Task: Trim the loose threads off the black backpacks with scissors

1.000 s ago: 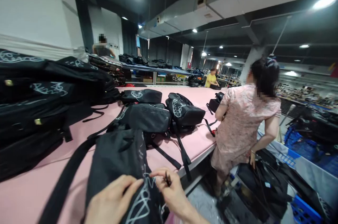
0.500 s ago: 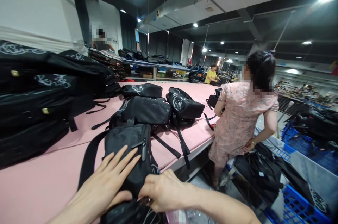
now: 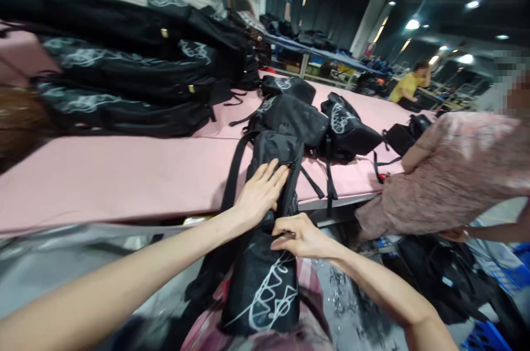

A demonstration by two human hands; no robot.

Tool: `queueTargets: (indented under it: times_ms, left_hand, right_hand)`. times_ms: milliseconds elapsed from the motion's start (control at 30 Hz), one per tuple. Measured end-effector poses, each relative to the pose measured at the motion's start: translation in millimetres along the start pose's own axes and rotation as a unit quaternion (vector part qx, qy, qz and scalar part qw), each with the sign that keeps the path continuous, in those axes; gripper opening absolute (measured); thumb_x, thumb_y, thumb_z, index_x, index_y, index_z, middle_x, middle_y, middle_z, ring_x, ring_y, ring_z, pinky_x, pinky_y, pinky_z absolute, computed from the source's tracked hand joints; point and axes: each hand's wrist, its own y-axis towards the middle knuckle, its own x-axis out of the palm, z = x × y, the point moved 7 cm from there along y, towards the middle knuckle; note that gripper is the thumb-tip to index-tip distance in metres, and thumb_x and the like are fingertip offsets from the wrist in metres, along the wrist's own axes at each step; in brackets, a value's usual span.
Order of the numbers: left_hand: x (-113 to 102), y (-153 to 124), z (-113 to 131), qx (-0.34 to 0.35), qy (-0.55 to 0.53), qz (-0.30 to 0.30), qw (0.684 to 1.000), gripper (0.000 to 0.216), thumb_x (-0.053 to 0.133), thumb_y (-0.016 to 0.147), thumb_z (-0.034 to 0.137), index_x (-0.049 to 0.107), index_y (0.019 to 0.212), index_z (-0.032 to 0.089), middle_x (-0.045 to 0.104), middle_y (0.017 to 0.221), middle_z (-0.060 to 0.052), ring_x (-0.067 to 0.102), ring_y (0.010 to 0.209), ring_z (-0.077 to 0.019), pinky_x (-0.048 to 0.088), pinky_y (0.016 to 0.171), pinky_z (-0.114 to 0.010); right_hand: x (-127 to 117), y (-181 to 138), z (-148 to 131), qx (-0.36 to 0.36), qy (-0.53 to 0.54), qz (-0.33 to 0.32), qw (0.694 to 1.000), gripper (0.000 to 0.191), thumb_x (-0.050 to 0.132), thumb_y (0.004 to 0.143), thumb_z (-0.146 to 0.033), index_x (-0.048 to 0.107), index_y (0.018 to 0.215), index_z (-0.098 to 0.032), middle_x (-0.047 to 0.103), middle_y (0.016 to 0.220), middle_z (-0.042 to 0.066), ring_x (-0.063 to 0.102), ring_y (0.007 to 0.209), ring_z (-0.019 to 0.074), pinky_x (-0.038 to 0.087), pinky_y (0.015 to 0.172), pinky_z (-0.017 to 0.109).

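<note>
A black backpack (image 3: 260,282) with white scribbled line drawings lies from the pink table's edge down toward my lap. My left hand (image 3: 261,191) rests flat on its upper part, fingers stretched out, beside a zipper. Close to the left fingers, my right hand (image 3: 300,235) is closed at the bag's edge, thumb and fingers pinched together. A small dark, shiny bit shows between those fingers, too small to name. One wide black strap (image 3: 234,174) runs along the bag's left side.
The pink table (image 3: 124,174) carries a tall stack of black bags (image 3: 136,64) at left and further black backpacks (image 3: 348,125) ahead. A co-worker in a patterned pink dress (image 3: 451,169) stands at right, by bags (image 3: 439,268) and a blue crate (image 3: 482,337). Other people are farther back.
My view has tilted down and turned left, bringing the backpack's drawn lower part into sight. The left hand stays flat on the bag, and the right hand stays pinched at its edge.
</note>
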Motion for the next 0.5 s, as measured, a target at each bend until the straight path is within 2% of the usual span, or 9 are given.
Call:
queueTargets:
  times_ms: [67, 133, 200, 267, 333, 400, 500]
  left_hand:
    - [1, -2, -3, 0.015, -0.037, 0.007, 0.999, 0.066, 0.069, 0.069, 0.024, 0.044, 0.128, 0.006, 0.042, 0.137, -0.018, 0.03, 0.131, -0.0306, 0.024, 0.107, -0.047]
    - [-6, -9, -7, 0.038, -0.095, 0.028, 0.994, 0.057, 0.067, 0.073, 0.026, 0.048, 0.123, 0.008, 0.048, 0.132, -0.017, 0.036, 0.128, -0.0285, 0.021, 0.107, -0.049]
    - [-17, -21, -9, 0.054, -0.168, 0.048, 0.983, 0.033, 0.059, 0.081, 0.025, 0.057, 0.112, 0.014, 0.061, 0.117, -0.011, 0.044, 0.122, -0.0236, 0.017, 0.108, -0.05]
    - [-25, -37, -5, 0.078, -0.238, 0.032, 0.968, 0.015, 0.055, 0.084, 0.028, 0.062, 0.093, 0.019, 0.069, 0.094, -0.003, 0.049, 0.117, -0.0204, 0.014, 0.109, -0.05]
    - [-27, -54, 4, 0.094, -0.277, -0.009, 0.956, 0.018, 0.059, 0.08, 0.038, 0.062, 0.084, 0.02, 0.068, 0.083, 0.0, 0.047, 0.118, -0.0212, 0.015, 0.108, -0.05]
    - [-26, -70, 13, 0.082, -0.275, -0.036, 0.957, 0.027, 0.064, 0.074, 0.044, 0.059, 0.084, 0.019, 0.067, 0.086, -0.001, 0.043, 0.122, -0.0234, 0.019, 0.107, -0.051]
    - [-25, -89, 23, 0.031, -0.224, 0.012, 0.974, 0.023, 0.064, 0.076, 0.037, 0.057, 0.082, 0.016, 0.065, 0.089, -0.004, 0.044, 0.122, -0.0245, 0.02, 0.107, -0.052]
  right_hand:
    - [-1, -3, 4, 0.005, 0.047, 0.006, 0.999, 0.019, 0.065, 0.076, -0.027, 0.055, 0.065, -0.015, 0.044, 0.055, -0.007, 0.042, 0.05, 0.0065, 0.031, 0.049, 0.017]
    - [-4, -6, 4, 0.0, 0.054, 0.007, 0.998, 0.02, 0.064, 0.077, -0.03, 0.057, 0.066, -0.015, 0.047, 0.057, -0.005, 0.042, 0.05, 0.0069, 0.032, 0.05, 0.018]
    - [-9, -9, 4, -0.002, 0.049, 0.008, 0.999, 0.023, 0.062, 0.079, -0.034, 0.058, 0.067, -0.015, 0.05, 0.06, -0.004, 0.044, 0.052, 0.0078, 0.033, 0.051, 0.019]
    - [-13, -12, 4, 0.003, 0.036, 0.005, 0.999, 0.026, 0.061, 0.08, -0.039, 0.059, 0.069, -0.015, 0.052, 0.063, -0.003, 0.046, 0.053, 0.0086, 0.034, 0.052, 0.02]
    - [-15, -16, 5, 0.002, 0.009, -0.004, 1.0, 0.025, 0.061, 0.08, -0.04, 0.059, 0.073, -0.016, 0.054, 0.066, -0.002, 0.047, 0.056, 0.0091, 0.035, 0.054, 0.021]
    - [-12, -22, 4, -0.012, -0.033, -0.014, 0.999, 0.022, 0.061, 0.081, -0.038, 0.058, 0.079, -0.016, 0.054, 0.07, -0.001, 0.047, 0.058, 0.0094, 0.035, 0.055, 0.021]
    - [-3, -32, 2, -0.051, -0.134, -0.002, 0.99, 0.011, 0.05, 0.088, -0.025, 0.056, 0.088, -0.017, 0.057, 0.078, 0.001, 0.049, 0.062, 0.0102, 0.034, 0.054, 0.021]
